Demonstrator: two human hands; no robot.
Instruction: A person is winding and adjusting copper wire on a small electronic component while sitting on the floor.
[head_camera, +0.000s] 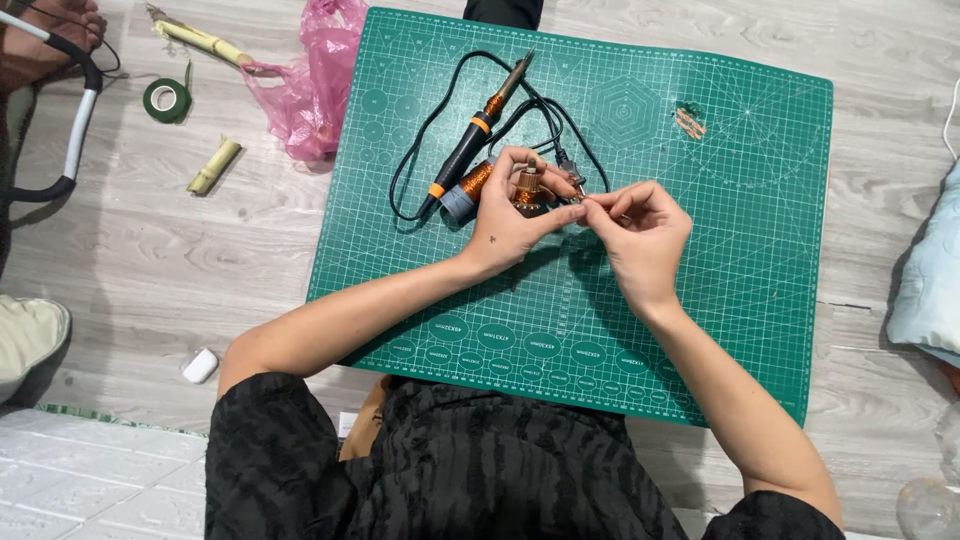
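Note:
My left hand (512, 215) is closed around a small spool of copper wire (528, 186), held upright above the green cutting mat (700, 280). My right hand (640, 232) pinches a thin strand of wire at its fingertips, right beside my left thumb. Just behind my left hand lie a second copper spool with a grey end (466, 188) and a black and orange soldering iron (480, 128) with its black cord looped on the mat.
A small bundle of copper bits (689, 120) lies at the mat's far right. On the floor to the left are a pink plastic bag (315, 75), a roll of green tape (166, 99), two pale stalk pieces (214, 166) and a small white object (200, 365).

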